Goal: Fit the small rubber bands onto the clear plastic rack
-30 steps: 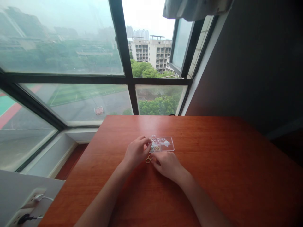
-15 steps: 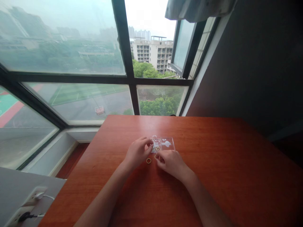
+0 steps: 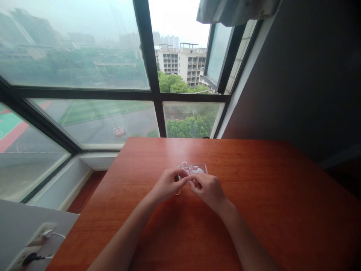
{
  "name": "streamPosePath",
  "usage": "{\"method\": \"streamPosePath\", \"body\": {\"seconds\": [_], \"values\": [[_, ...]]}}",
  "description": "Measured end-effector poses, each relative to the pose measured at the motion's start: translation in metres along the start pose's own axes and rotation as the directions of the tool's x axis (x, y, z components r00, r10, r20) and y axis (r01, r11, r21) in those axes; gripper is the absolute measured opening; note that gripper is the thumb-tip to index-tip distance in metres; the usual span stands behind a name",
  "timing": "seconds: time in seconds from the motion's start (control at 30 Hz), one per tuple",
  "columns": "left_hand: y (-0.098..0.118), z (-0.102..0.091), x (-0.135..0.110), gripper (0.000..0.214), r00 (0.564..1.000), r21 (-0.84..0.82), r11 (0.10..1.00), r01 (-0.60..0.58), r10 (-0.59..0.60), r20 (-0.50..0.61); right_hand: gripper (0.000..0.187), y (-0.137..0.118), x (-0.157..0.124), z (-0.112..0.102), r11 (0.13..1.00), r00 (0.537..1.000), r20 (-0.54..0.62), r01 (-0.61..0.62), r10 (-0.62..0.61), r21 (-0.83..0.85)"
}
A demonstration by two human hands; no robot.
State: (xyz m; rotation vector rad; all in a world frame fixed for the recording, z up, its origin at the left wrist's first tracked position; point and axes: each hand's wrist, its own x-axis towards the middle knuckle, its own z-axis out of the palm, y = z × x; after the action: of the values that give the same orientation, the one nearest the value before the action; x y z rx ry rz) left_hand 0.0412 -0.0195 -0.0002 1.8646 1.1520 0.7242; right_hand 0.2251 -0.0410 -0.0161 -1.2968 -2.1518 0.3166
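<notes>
My left hand [image 3: 170, 183] is closed, its thumb and forefinger brought together over the near edge of a clear plastic box [image 3: 203, 168]. Fingertip to fingertip with it, my right hand [image 3: 208, 189] is pinched shut on a small yellow ring, which the fingers almost wholly hide. Whether the left fingers also grip that ring cannot be made out. Small pale and dark pieces show in the box's left part, and a white shape is seen in its right part. Another yellow ring [image 3: 177, 192] lies on the table just under my left hand, partly covered.
The reddish-brown wooden table [image 3: 267, 195] reaches to the window frame [image 3: 186, 98]. A dark wall [image 3: 304, 82] stands at the right. Low on the left, plugs sit in a wall socket [image 3: 42, 233]. Part of a grey cloth [image 3: 237, 11] hangs at the top.
Both hands have come together; the right moved up and away from the table spot where it touched a yellow ring, and that ring is gone from there. My left hand shifted right.
</notes>
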Motion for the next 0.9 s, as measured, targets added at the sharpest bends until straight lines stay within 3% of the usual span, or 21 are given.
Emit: {"method": "streamPosePath", "body": {"seconds": [0.1,0.27,0.57,0.9], "values": [[-0.001,0.001,0.0,0.024,0.999,0.04,0.999,-0.01,0.011,-0.035,0.016,0.002,0.001,0.0,1.0,1.0,-0.006,-0.009,0.009,-0.005],[0.0,0.002,0.001,0.011,0.983,0.298,0.953,-0.061,0.108,-0.145,0.016,0.009,0.002,-0.002,0.997,0.997,-0.014,-0.071,0.07,-0.033],[-0.003,0.009,0.003,0.012,0.986,0.513,0.858,-0.036,0.114,-0.121,0.011,0.01,0.003,-0.003,0.995,0.996,-0.012,-0.087,0.086,-0.052],[-0.005,0.01,0.003,0.013,0.991,0.585,0.811,-0.029,0.1,-0.09,0.011,0.008,0.002,-0.006,0.997,0.997,0.009,-0.076,0.076,-0.028]]}}
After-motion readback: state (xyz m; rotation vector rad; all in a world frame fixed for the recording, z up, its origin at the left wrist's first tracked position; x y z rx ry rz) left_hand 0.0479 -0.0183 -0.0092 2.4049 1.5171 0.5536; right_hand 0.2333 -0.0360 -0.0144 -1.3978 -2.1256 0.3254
